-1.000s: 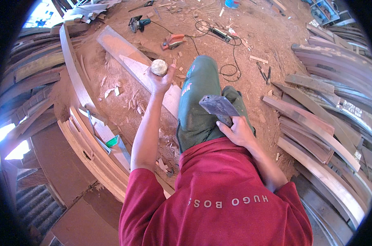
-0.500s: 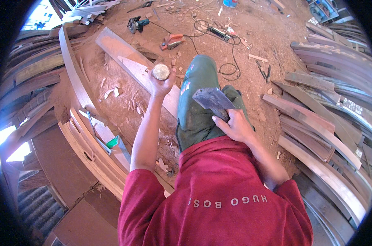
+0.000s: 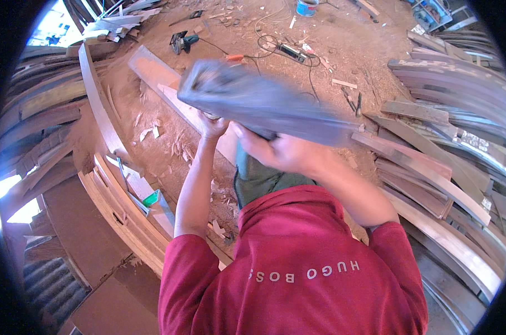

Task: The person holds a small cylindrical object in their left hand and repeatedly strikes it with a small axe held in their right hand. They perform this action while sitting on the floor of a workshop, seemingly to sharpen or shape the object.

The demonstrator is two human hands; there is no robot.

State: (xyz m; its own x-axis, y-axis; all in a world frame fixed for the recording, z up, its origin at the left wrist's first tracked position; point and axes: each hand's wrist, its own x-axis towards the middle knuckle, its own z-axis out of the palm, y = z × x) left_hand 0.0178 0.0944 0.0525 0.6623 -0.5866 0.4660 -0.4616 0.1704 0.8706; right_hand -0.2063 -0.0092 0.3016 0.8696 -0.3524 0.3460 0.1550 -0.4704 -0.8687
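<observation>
My right hand [image 3: 289, 152] is wrapped round a dark tool with a long, slab-like grey metal head [image 3: 253, 97]. The head is raised close to view and smeared by motion, so its exact kind is unclear. Beneath its left end my left hand [image 3: 214, 128] grips a round-ended wooden handle [image 3: 210, 116]. Most of that handle is hidden under the head; whether the two touch I cannot tell. Below my left hand runs a long pale plank [image 3: 150, 68], lying slantwise on the ground beside my green-trousered leg [image 3: 258, 176].
A circular saw [image 3: 181, 42], a power strip [image 3: 291, 52] with cables and a blue bucket [image 3: 307, 6] lie ahead on shavings-strewn ground. Curved timbers [image 3: 116, 218] are at left, with a green-handled handsaw [image 3: 152, 198]. Stacked boards [image 3: 426, 153] line the right.
My right hand has brought the metal-headed tool up and left, over my left hand. The head now covers the round handle end that showed before. My left hand stays nearly in place.
</observation>
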